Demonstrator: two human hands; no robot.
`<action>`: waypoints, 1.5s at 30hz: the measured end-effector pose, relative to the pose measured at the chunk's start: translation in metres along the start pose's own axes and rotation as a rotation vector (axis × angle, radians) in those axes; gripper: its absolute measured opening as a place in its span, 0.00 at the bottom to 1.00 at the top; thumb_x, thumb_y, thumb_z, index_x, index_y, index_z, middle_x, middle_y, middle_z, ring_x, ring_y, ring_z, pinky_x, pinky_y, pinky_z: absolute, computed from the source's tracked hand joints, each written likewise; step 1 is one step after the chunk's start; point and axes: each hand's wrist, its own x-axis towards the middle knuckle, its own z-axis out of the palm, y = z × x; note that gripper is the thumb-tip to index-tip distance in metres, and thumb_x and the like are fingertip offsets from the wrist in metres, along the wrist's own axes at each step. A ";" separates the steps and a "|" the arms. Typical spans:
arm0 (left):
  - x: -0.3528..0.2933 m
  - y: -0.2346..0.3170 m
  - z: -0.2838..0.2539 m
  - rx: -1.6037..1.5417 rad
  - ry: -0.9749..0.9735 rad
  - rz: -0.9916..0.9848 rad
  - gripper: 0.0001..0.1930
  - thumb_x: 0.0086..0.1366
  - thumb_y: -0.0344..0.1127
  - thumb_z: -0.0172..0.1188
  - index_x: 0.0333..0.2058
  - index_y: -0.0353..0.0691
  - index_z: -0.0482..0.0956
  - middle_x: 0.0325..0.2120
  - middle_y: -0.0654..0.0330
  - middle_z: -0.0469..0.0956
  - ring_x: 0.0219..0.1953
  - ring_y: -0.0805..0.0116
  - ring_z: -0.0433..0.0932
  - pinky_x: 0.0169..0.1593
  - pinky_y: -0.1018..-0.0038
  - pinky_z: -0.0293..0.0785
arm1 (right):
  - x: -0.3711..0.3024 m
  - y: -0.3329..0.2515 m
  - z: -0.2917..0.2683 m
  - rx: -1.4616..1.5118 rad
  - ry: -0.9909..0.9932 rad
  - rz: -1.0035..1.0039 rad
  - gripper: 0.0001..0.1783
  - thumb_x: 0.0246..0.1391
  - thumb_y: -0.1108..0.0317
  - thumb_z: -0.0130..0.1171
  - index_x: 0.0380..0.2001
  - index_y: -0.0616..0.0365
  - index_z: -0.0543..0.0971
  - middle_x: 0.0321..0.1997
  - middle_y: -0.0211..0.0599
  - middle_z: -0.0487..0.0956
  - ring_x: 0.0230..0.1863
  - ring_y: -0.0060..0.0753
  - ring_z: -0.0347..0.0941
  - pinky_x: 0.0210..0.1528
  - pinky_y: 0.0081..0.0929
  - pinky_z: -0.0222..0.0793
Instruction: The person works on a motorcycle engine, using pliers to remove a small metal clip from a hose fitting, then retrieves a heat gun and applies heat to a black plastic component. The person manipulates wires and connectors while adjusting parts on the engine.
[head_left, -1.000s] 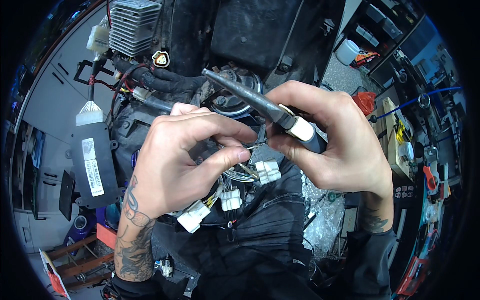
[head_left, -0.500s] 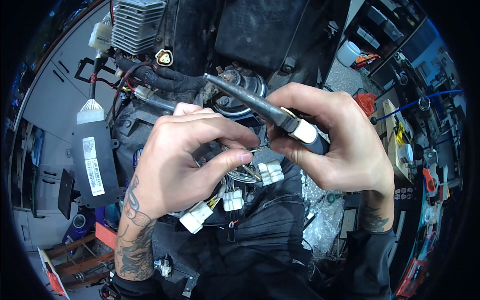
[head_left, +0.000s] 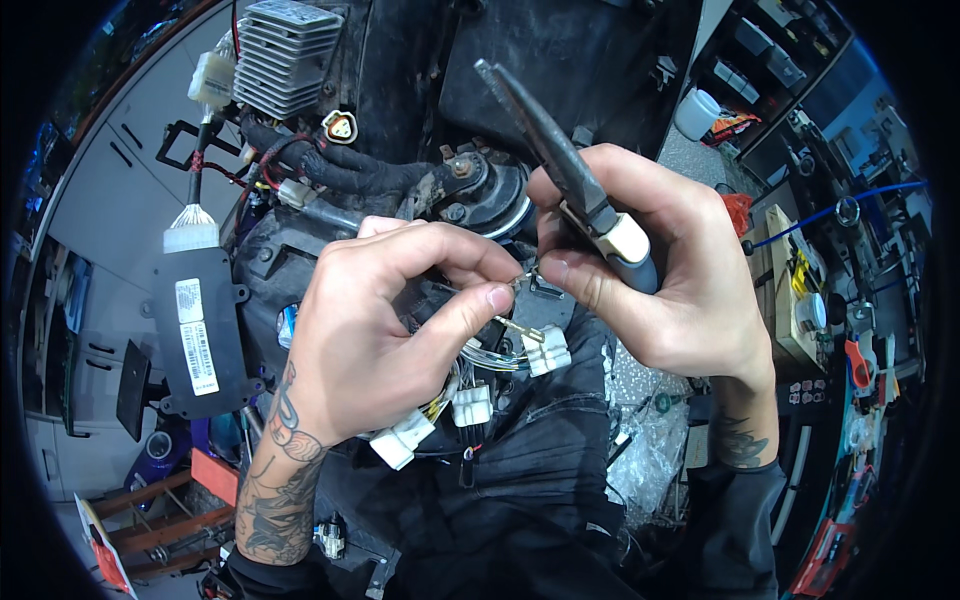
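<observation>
My left hand [head_left: 380, 315] is closed, thumb and index finger pinching the end of a thin wire whose tip barely shows. Just below those fingertips a small brass wire terminal [head_left: 522, 328] sticks out. My right hand [head_left: 675, 275] is wrapped round long-nose pliers [head_left: 545, 140], their dark jaws pointing up and away to the left. The right thumb and fingertips come close to the pinched wire end; whether they touch it I cannot tell. Below the hands hang white plastic connectors [head_left: 546, 352] on a bundle of thin wires [head_left: 495, 357], over my dark trousers.
A black module box [head_left: 215, 335] with a cable stands at the left, below a finned metal heat sink [head_left: 288, 60]. A round black horn-like part [head_left: 492, 190] sits behind the hands. Crinkled clear plastic [head_left: 648, 455] and a wooden tray [head_left: 785, 260] are at the right.
The pliers have swung to point more upward, their tip moving up and right. My right thumb has come nearer the left fingertips. The whole view has shifted slightly.
</observation>
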 end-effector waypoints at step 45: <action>-0.006 -0.012 -0.005 -0.509 0.067 -0.078 0.07 0.65 0.23 0.74 0.41 0.30 0.89 0.37 0.56 0.89 0.42 0.70 0.86 0.50 0.71 0.80 | -0.025 0.026 -0.008 -0.712 0.160 -0.390 0.29 0.34 0.78 0.70 0.48 0.63 0.87 0.37 0.38 0.82 0.35 0.41 0.78 0.38 0.37 0.70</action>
